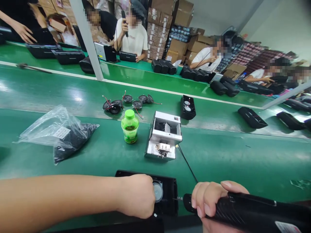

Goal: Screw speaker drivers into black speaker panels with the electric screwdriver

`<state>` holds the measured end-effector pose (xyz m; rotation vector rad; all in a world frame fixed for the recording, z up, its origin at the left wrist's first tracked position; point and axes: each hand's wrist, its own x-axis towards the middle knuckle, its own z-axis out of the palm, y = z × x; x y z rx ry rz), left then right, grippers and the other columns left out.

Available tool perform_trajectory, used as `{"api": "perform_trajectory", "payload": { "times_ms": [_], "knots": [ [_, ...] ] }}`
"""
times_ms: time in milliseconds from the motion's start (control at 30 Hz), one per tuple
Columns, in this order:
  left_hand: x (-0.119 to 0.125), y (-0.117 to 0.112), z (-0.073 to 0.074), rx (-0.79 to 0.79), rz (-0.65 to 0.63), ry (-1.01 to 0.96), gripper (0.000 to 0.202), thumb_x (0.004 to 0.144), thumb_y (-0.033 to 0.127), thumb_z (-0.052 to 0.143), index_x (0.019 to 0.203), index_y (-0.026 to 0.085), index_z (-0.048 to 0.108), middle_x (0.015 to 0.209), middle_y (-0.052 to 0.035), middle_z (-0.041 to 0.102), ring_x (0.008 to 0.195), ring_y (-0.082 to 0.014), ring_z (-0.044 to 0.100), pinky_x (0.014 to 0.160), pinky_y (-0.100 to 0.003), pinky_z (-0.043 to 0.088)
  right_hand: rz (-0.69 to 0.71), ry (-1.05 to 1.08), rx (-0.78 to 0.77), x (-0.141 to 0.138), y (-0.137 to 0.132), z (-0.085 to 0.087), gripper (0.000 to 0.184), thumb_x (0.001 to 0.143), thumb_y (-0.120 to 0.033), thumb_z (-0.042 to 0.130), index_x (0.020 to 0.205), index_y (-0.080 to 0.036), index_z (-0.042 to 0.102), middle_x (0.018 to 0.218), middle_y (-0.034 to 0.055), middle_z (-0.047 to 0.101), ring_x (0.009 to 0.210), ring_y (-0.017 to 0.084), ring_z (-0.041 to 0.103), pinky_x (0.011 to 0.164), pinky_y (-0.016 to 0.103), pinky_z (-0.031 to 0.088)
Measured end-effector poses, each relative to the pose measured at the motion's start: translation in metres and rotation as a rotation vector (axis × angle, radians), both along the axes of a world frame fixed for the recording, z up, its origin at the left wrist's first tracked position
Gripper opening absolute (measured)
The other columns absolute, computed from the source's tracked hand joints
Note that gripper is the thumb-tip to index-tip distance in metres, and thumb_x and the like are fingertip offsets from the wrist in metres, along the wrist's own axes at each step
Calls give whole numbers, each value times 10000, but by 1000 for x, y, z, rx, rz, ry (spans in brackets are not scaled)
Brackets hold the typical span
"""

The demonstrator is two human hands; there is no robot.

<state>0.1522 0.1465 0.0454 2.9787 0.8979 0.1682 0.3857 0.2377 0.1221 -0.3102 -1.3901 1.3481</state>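
Observation:
My right hand (213,199) is wrapped round a black electric screwdriver (252,207). Its thin bit points left, close to the right end of a black speaker housing (170,191). Above the housing's left part my left hand (138,195) is closed in a fist, and whatever its fingers hold is hidden from me. Just beside that fist a round silver speaker magnet (157,191) shows inside the housing. A small white connector (155,215) lies below the fist. Behind the housing stands a white and silver screw feeder (165,136).
A green bottle (130,126) stands left of the feeder, near a plastic bag of small dark parts (73,139). Several loose speakers (115,106) and another black housing (188,108) lie farther back. Across the bench, several people work among black speaker boxes (164,67).

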Motion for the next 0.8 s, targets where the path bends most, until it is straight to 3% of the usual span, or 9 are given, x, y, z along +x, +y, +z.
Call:
{"api": "perform_trajectory", "payload": {
  "times_ms": [167,267,367,467,600,667,800],
  "knots": [
    [2,-5,-6,-16,86,26,357,610,86,888,542,228,567,507,6,611,442,-190,529,408,-370,195,48,-14,-40,0,0,9,663,966,-845,650,1325,-309,803,630,-23,688,453,195,596,437,352,576],
    [1,-4,-7,-27,126,-10,367,661,68,886,558,222,569,529,-13,629,457,-194,541,436,-369,238,49,58,-93,-12,-3,9,679,1000,-872,555,1296,-318,814,608,-41,670,414,162,552,420,312,553],
    [-9,0,3,-48,113,-87,322,757,73,872,644,227,613,605,-13,667,523,-190,568,499,-383,332,86,143,-151,-29,-8,1,864,961,-998,352,1286,-341,811,588,-63,640,378,123,514,408,265,527],
    [-27,0,21,-78,135,-172,228,909,112,809,792,242,662,768,-2,726,662,-190,628,616,-379,453,189,115,-171,-42,-15,-8,862,951,-1005,361,1317,-358,798,629,-47,686,426,142,569,451,290,567],
    [-44,-16,36,-66,292,-261,190,1062,134,659,899,224,698,880,-24,727,775,-197,638,779,-381,494,271,26,-153,-52,-23,-17,675,1007,-869,542,1336,-332,785,671,-28,716,482,176,609,505,338,602],
    [-49,-28,34,-26,406,-314,202,1094,153,611,947,221,733,924,-35,737,808,-201,641,829,-396,483,260,-5,-140,-57,-26,-18,678,995,-865,568,1315,-310,789,661,-30,701,483,178,606,502,338,597],
    [-55,-55,22,90,667,-449,189,1096,178,598,1046,236,771,1188,-83,784,1029,-236,706,962,-435,490,263,-79,-120,-63,-28,-18,685,998,-873,549,1300,-307,790,643,-33,689,473,180,600,482,340,588]
  ]
}}
